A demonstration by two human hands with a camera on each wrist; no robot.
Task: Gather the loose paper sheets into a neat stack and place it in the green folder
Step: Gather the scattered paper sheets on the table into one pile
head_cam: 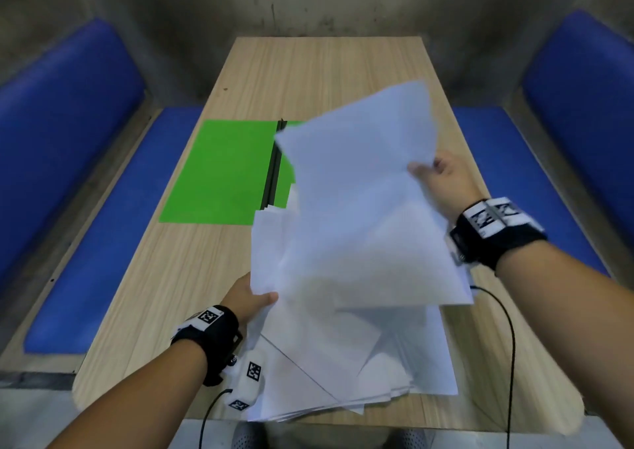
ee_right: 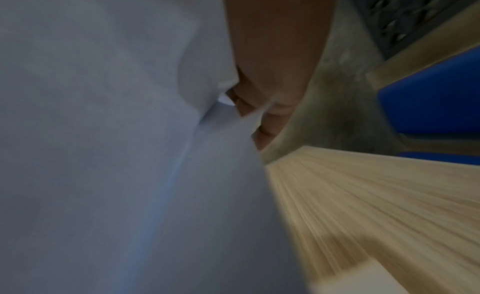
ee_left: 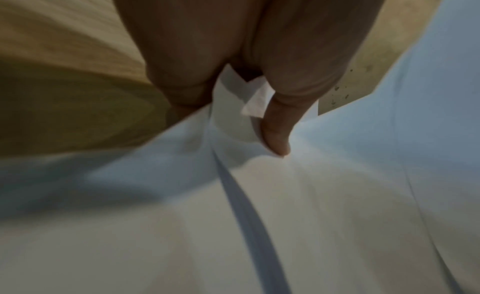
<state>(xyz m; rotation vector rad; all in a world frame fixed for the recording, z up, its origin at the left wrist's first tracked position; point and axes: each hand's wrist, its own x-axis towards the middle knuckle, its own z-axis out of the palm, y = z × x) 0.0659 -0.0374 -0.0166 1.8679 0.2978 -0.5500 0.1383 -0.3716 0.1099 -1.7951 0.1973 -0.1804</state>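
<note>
- Green folder (head_cam: 219, 170) lies open on the counter (head_cam: 164, 277).
- Left hand (head_cam: 245, 299) pinches the lifted sheets (head_cam: 360, 208), just right of the folder, by their near corner.
- Right hand (head_cam: 446, 177) grips their far edge; square them with the sheets left lying (head_cam: 377, 363) before filing.

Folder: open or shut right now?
Open. The folder lies flat on the table, left leaf and black spine showing; lifted sheets cover most of its right leaf.
</note>
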